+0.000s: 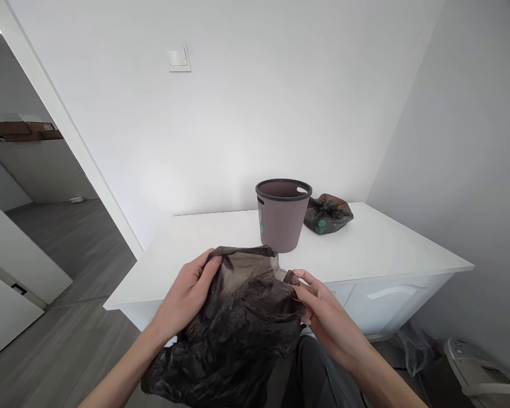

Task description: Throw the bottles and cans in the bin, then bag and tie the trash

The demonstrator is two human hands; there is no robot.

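A thin black plastic garbage bag [238,334] hangs between my two hands, in front of the white cabinet's edge. My left hand [191,292] pinches its upper left edge, thumb on top. At the upper right edge, my right hand [317,300] grips a bunched part of the bag between thumb and fingers. The bag's top looks partly spread, with see-through film between the hands. Just beyond it, a mauve trash can [283,221] with a dark rim and handle holes stands upright on the cabinet top. Behind the can to the right lies a tied, filled black bag [329,214].
The white cabinet top [386,243] runs along the wall, with a light switch [179,58] above. A doorway on the left shows grey floor and cardboard boxes [21,130]. On the floor at the right are a clear plastic bag [414,345] and a grey machine [480,368].
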